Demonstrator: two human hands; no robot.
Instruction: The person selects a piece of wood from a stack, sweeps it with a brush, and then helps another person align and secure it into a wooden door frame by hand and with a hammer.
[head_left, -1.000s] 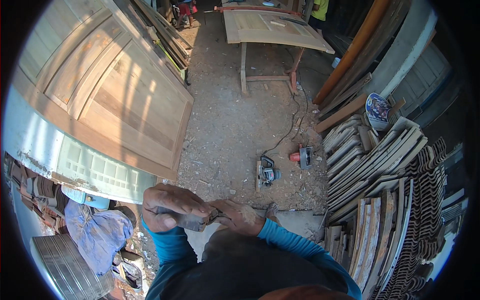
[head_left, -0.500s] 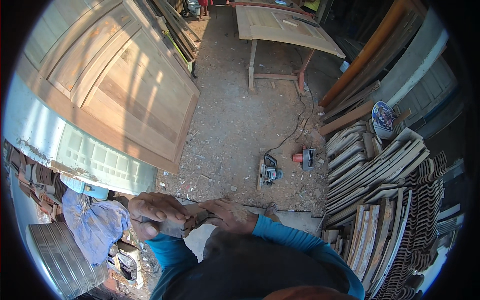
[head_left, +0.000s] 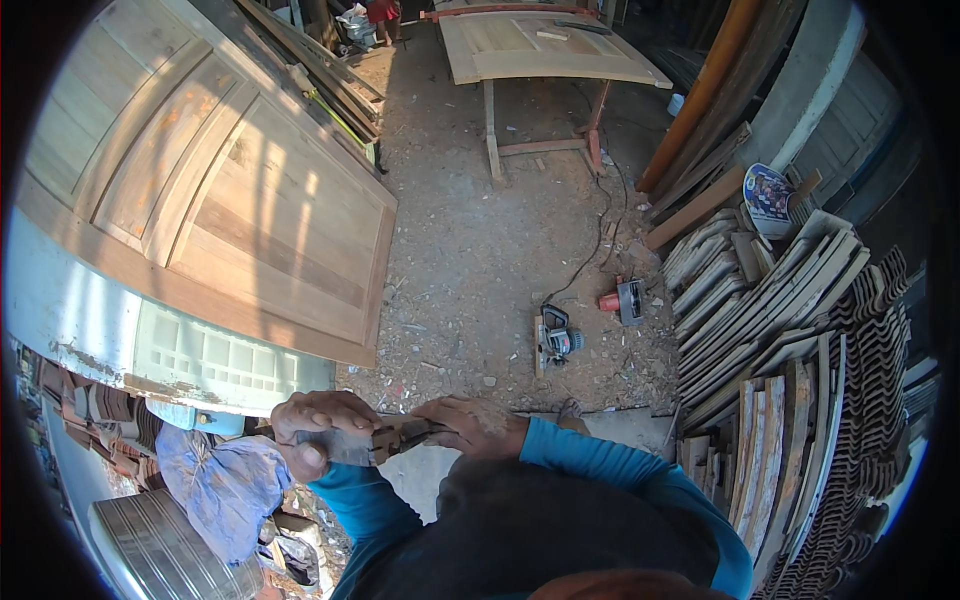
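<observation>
In front of my body, both hands are raised around a short brown-and-grey block (head_left: 350, 446) that looks like wood. Its flat greyish face shows beside the fingers of my left hand (head_left: 322, 425), which curl around its left end. Against the brown, notched right end, my right hand (head_left: 470, 425) is closed with its fingers bent toward the left. A dark narrow part shows under those fingers, but its kind is unclear. Both forearms are in blue sleeves.
A wooden panel door (head_left: 280, 220) leans at left. Ahead, another door panel (head_left: 540, 55) lies on trestles. On the littered floor sit a corded power tool (head_left: 557, 340) and a red-and-grey tool (head_left: 624, 300). Stacked tiles (head_left: 760, 300) line the right; a blue cloth bundle (head_left: 225, 480) lies at left.
The view has shifted slightly, so the surroundings sit a little differently. My left-hand fingers have drawn back, and more of the block's greyish face shows. Both hands keep hold.
</observation>
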